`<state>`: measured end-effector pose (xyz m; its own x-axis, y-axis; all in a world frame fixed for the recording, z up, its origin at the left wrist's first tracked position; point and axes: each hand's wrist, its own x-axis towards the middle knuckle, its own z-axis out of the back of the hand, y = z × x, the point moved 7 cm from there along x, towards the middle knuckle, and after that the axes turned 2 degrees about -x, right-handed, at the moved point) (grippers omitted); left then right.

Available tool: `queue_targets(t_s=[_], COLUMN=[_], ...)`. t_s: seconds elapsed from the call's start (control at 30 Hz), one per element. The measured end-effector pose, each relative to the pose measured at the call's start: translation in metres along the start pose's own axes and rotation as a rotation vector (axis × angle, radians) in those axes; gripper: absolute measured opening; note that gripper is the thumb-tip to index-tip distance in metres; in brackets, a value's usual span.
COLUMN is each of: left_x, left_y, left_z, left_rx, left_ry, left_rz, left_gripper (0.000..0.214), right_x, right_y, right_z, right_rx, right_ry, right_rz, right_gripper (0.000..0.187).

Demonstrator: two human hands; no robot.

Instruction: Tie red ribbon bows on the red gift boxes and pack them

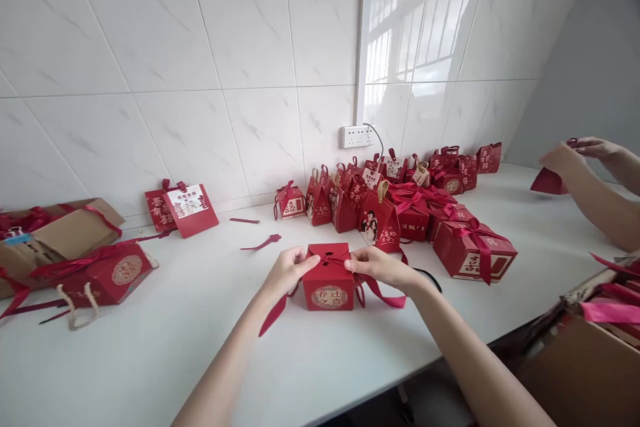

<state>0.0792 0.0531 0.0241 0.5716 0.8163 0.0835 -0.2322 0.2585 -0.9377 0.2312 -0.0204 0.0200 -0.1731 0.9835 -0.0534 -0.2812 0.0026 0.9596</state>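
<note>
A red gift box (329, 280) with gold lettering on its front stands upright on the white table, close before me. Across its top runs a dark red ribbon (390, 297), crossed in the middle, its loose ends trailing down on both sides. My left hand (287, 271) pinches the ribbon at the left of the crossing. At the right, my right hand (377, 265) has the other side of the ribbon between thumb and fingers. Both hands are at the box's top edge, and the curled fingers are partly hidden.
Many red gift boxes (380, 217) crowd the table's back right. At the left lie a ribboned box (115, 273) and an open cardboard carton (75, 230). Another person's hands (575, 153) hold a red item at far right. A carton of ribbons (590, 360) stands at the near right.
</note>
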Motion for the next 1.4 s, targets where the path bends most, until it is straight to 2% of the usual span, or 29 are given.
queue_targets(t_s=[0.07, 0.2, 0.33, 0.43, 0.53, 0.73, 0.93, 1.03, 1.2, 1.33, 1.4], left_x=[-0.004, -0.009, -0.007, -0.006, -0.007, -0.007, -0.005, -0.004, -0.004, -0.006, -0.007], left_y=[0.003, 0.014, 0.025, 0.028, 0.022, 0.006, 0.017, 0.022, 0.021, 0.02, 0.02], left_z=[-0.002, -0.006, -0.01, -0.01, -0.005, 0.003, 0.0, -0.002, -0.004, -0.005, -0.004], left_rx=[-0.045, -0.241, -0.352, -0.396, -0.345, -0.018, -0.091, -0.154, -0.182, -0.152, -0.164], left_ry=[-0.059, -0.108, -0.056, -0.008, -0.018, -0.062, -0.128, -0.15, -0.255, -0.311, -0.306], left_rz=[0.01, 0.06, 0.134, 0.156, 0.143, 0.162, 0.243, 0.233, 0.161, 0.182, 0.175], left_gripper=[0.049, 0.051, 0.052, 0.051, 0.052, 0.051, 0.049, 0.045, 0.042, 0.047, 0.044], right_x=[0.003, 0.01, 0.012, 0.012, 0.013, 0.012, 0.01, 0.011, 0.014, 0.011, 0.01], right_y=[0.002, -0.011, -0.03, -0.034, -0.032, -0.025, -0.024, -0.026, -0.029, -0.02, -0.014], right_z=[0.0, 0.004, 0.002, 0.001, 0.002, 0.0, -0.004, -0.002, -0.002, -0.004, -0.008], right_rx=[0.053, 0.173, 0.373, 0.439, 0.444, 0.375, 0.381, 0.388, 0.281, 0.23, 0.206], right_ry=[0.059, 0.046, 0.023, 0.011, -0.003, 0.0, 0.045, 0.037, 0.013, -0.057, -0.039], right_rz=[0.025, -0.015, -0.083, -0.099, -0.088, -0.075, -0.073, -0.069, -0.068, -0.081, -0.078], right_gripper=[0.049, 0.04, 0.034, 0.034, 0.032, 0.034, 0.035, 0.035, 0.037, 0.034, 0.032])
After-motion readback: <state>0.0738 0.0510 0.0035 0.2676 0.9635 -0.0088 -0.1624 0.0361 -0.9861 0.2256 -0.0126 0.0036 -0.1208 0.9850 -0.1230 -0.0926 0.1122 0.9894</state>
